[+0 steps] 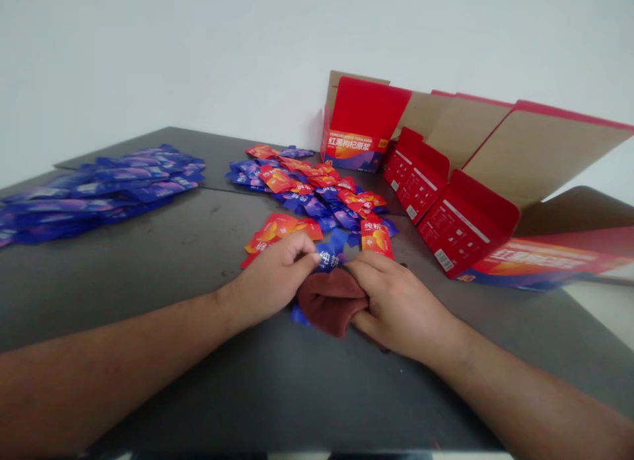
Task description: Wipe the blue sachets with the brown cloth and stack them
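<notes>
Near the middle of the dark table, my left hand [280, 271] pinches the upper left edge of a blue sachet [327, 258] with white characters. My right hand [391, 298] is closed around a folded brown cloth [329, 298], which lies against the sachet's lower part. A corner of blue packaging shows under the cloth on its left. Orange-red sachets [281, 226] lie just beyond my left hand, and another red sachet [376, 236] lies just beyond my right hand.
A mixed pile of red and blue sachets [317, 186] lies farther back on the table [198, 248]. A long heap of blue sachets [104, 189] is at the left. Open red cartons [354, 133] stand at the back and right, flaps raised, before a pale wall.
</notes>
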The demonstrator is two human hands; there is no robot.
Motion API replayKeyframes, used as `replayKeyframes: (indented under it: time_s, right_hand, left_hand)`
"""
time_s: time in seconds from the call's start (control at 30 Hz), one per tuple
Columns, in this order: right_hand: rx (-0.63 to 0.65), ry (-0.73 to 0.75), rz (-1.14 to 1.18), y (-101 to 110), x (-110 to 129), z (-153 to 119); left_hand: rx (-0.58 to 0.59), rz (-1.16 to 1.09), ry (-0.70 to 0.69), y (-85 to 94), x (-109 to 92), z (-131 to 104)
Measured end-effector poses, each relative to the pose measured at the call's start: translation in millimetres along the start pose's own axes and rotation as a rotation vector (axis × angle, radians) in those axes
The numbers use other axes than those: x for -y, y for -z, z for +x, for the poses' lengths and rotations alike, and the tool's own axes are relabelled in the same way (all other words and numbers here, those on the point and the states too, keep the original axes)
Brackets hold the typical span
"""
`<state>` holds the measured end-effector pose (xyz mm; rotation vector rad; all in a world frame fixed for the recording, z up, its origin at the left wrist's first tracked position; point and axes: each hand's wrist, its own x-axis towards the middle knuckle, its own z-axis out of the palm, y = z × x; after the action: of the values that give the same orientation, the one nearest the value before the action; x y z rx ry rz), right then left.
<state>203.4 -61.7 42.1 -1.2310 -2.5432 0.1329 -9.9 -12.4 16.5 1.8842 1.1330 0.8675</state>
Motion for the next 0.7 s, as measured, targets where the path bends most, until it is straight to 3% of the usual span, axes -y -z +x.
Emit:
replayKeyframes:
  time_s: [0.17, 0.37, 0.57, 0.7]
  right_hand:
    - [-0.043, -0.089, 0.018, 0.7, -8.6, 3.8]
    - [0.073, 0.091, 0.042, -1.6, 4.8, -0.3]
    - [-0.027, -0.058, -0.011, -0.4, -0.1, 1.1]
    - [0.069, 0.074, 0.038, -1.0, 4.3, 0.5]
  left_hand:
    - [0.080, 0.035, 0.031, 2.8, 2.1, 1.2]
    - [0.019, 0.030, 0.063, 2.3, -2.5, 1.1]
    - [0.022, -0.038, 0.102, 0.6, 0.9, 1.4]
    - [-0.009, 0.029, 0.060, 1.9, -0.5, 1.8]
